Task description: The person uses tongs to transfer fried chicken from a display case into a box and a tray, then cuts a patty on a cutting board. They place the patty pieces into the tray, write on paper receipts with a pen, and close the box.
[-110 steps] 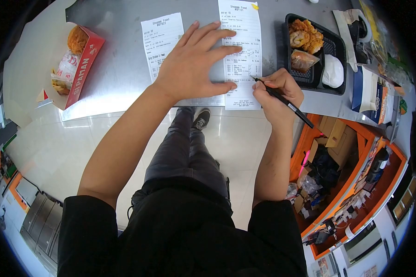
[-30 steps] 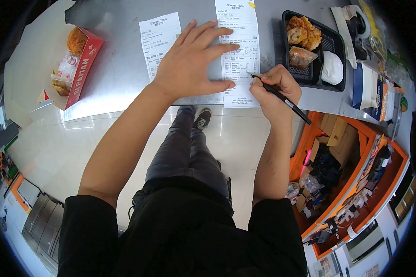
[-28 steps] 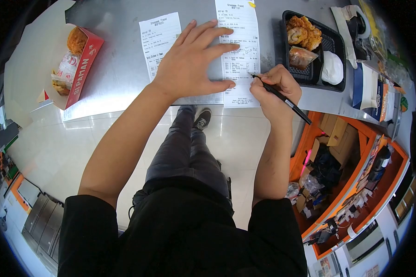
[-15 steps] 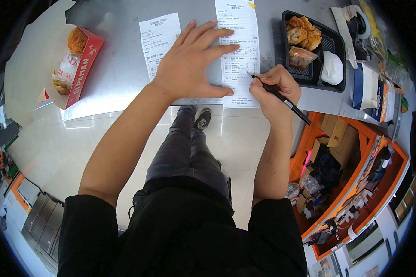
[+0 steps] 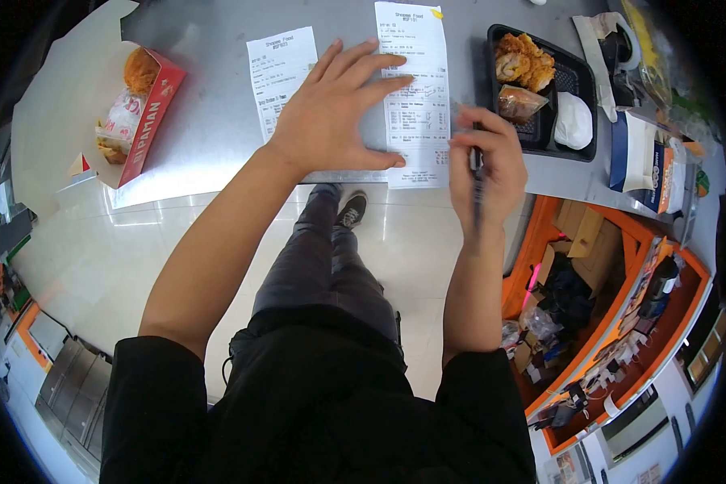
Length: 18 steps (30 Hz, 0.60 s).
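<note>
A person stands at a stainless-steel counter, left hand spread flat with its fingertips pressing the long printed receipt, palm resting on bare metal between that slip and a shorter receipt just beyond the hand's outer edge. The right hand is clenched around a black pen, raised clear of the paper and hovering just beside the long receipt's lower right corner (the pen blurs in the frame, and its tip is hidden in the fist). Past the pen hand, a black takeaway tray holds fried chicken, a sauce packet and a white wrapped portion; well away on the far side of the flat hand sits a red carton of fried food.

The long receipt's bottom edge overhangs the counter lip, just beneath the left thumb. It is held down along one side only, so if those fingers ease off the thin slip could likely skate on the polished steel and drop to the tiled floor. A pen brought down at the unpinned right edge might drag or crease the paper instead of marking it. The tray lies near the pen hand's knuckles, and a wide swing could probably nudge it.
</note>
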Available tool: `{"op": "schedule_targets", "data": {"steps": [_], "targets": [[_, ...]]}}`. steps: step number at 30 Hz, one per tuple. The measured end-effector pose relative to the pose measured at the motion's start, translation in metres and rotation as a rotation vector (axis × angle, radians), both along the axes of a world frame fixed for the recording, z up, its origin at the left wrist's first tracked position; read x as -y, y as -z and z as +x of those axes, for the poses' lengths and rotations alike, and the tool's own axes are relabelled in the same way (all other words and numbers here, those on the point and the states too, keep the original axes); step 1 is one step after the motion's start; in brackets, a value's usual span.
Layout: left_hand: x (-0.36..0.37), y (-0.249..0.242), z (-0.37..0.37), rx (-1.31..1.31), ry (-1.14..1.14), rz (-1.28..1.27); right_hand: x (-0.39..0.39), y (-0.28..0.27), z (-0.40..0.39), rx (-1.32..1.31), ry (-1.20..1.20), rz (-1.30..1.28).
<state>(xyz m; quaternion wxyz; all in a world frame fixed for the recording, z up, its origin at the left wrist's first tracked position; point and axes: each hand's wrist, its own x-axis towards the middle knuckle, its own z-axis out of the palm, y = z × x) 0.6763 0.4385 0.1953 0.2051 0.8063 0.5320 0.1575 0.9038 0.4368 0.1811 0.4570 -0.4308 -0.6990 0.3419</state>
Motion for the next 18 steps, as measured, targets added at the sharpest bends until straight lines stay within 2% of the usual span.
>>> {"op": "schedule_targets", "data": {"steps": [2, 3, 6, 7, 10, 11, 12, 14, 18], "targets": [[-0.001, -0.003, 0.002, 0.073, -0.040, -0.005, -0.017, -0.011, -0.002, 0.403, -0.096, 0.307], [-0.002, -0.004, 0.002, 0.099, -0.064, -0.020, -0.024, -0.006, -0.008, 0.497, -0.114, 0.311], [-0.003, -0.007, 0.002, 0.134, -0.088, -0.037, -0.026, -0.020, -0.022, 0.604, -0.048, 0.330], [-0.003, -0.009, 0.001, 0.110, -0.072, -0.033, -0.025, -0.029, -0.020, 0.544, -0.032, 0.311], [-0.006, -0.018, -0.002, 0.081, -0.010, -0.065, -0.046, -0.056, 0.020, 0.660, 0.119, 0.357], [-0.006, -0.024, -0.003, 0.085, 0.004, -0.094, -0.053, -0.064, 0.030, 0.820, 0.219, 0.317], [-0.007, -0.031, -0.005, 0.088, 0.018, -0.123, -0.062, -0.066, 0.039, 0.859, 0.183, 0.290], [-0.012, -0.035, -0.008, 0.319, -0.057, -0.188, -0.079, -0.062, 0.055, 0.935, 0.116, 0.227], [-0.004, 0.024, -0.013, 1.011, -0.325, -0.195, -0.092, -0.062, 0.061, 0.991, -0.008, 0.228]]}}
